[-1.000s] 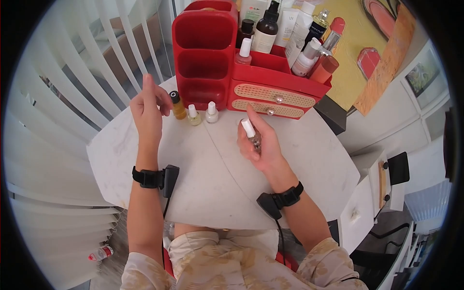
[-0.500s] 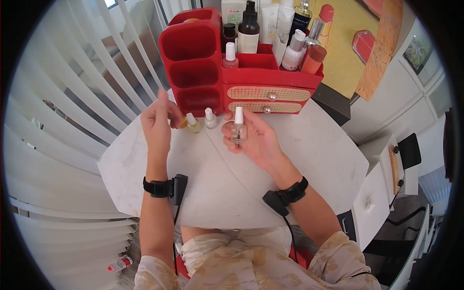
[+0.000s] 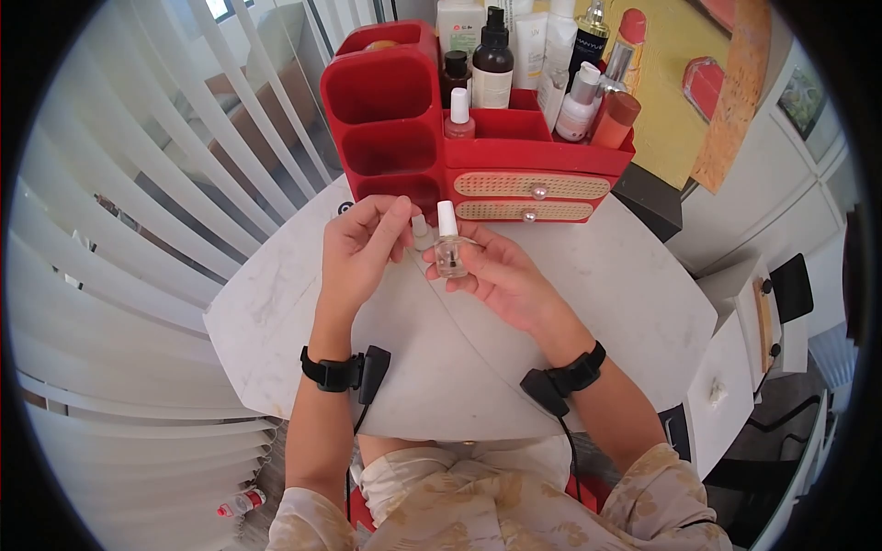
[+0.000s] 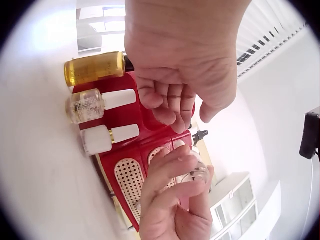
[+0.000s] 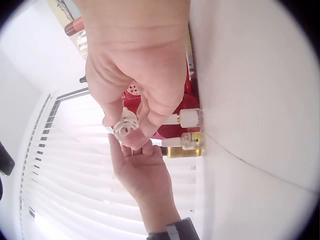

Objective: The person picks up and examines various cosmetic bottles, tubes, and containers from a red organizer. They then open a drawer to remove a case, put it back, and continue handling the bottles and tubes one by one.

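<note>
Frame centre: right hand (image 3: 501, 275) pinches clear nail polish bottle (image 3: 449, 253), white cap up, above white table (image 3: 606, 303). Left hand (image 3: 363, 248) alongside, fingers relaxed, holding nothing. Red organizer (image 3: 404, 138) behind.

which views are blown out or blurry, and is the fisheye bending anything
Head view: sharp and evenly lit, the blinds bow with fisheye. Left wrist view: table washed out white, the left hand soft, close to the lens. Right wrist view: bright backlight from the blinds, bottle slightly blurred.
</note>
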A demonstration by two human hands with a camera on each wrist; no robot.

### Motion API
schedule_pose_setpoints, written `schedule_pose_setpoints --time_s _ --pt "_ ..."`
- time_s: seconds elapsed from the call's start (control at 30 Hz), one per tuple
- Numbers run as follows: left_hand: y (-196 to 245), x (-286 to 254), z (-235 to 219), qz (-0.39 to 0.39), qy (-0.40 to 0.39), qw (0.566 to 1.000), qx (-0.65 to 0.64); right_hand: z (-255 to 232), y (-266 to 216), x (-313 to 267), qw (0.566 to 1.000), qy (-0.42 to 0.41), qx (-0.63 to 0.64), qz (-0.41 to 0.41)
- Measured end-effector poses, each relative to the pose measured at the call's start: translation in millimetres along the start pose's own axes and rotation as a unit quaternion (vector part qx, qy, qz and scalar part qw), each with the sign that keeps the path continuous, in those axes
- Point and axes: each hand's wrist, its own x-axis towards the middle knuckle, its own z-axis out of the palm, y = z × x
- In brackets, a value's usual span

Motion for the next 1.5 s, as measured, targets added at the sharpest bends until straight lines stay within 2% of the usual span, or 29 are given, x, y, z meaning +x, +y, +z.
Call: schedule_pose_setpoints --time_s 0.17,0.37,0.63,0.87,0.97,1.27,1.5 --pt "7 -2 4 -0.023 -0.013 0.999 -0.045 6 -4 -1 1.0 -0.013 0.002 -0.001" --pt "2 -3 5 -0.039 -0.031 0.998 -0.036 7 -4 -3 0.999 -0.032 -0.003 0.017" --pt "-1 -3 6 -0.044 -0.015 0.999 -0.016 11 -4 -3 0.998 -0.048 0.018 0.028" --pt "4 -3 9 -0.059 -0.017 0.997 -0.049 13 -5 -3 0.999 -0.037 -0.024 0.032" --pt "-5 -2 3 -0.026 -0.029 0.999 -0.014 14 -4 -5 0.998 -0.031 -0.054 0.026" --pt "1 -3 9 -0.041 -0.008 0.999 -0.032 10 0 -1 0.999 -0.035 -0.03 0.018" --pt "-7 -2 5 -0.021 -0.017 1.0 -0.009 10 -1 0 0.998 -0.053 0.002 0.035"
